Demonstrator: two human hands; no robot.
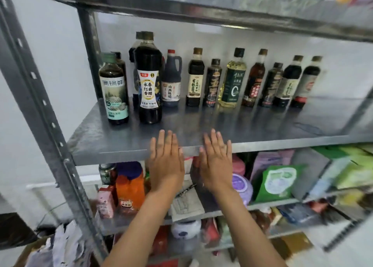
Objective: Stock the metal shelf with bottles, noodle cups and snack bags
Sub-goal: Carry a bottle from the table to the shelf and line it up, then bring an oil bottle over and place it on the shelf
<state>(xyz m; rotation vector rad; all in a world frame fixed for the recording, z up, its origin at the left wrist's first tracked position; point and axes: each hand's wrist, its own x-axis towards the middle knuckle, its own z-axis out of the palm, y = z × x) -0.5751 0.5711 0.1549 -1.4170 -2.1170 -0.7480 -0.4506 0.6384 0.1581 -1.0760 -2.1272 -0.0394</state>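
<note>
A grey metal shelf (232, 125) carries a row of dark sauce and vinegar bottles along its back. A tall dark vinegar bottle (148, 81) and a green-labelled bottle (115, 91) stand forward at the left. A yellow oil bottle (232, 81) stands mid-row. My left hand (165, 161) and my right hand (217, 161) are held flat, palms down, fingers stretched over the shelf's front edge. Both are empty and side by side, a little apart. Neither touches a bottle.
The shelf below holds snack bags, among them a green bag (278, 182), an orange packet (130, 188), a purple-lidded cup (242, 186) and a small jar (107, 173). A steel upright (40, 109) runs down the left. The wall lies behind.
</note>
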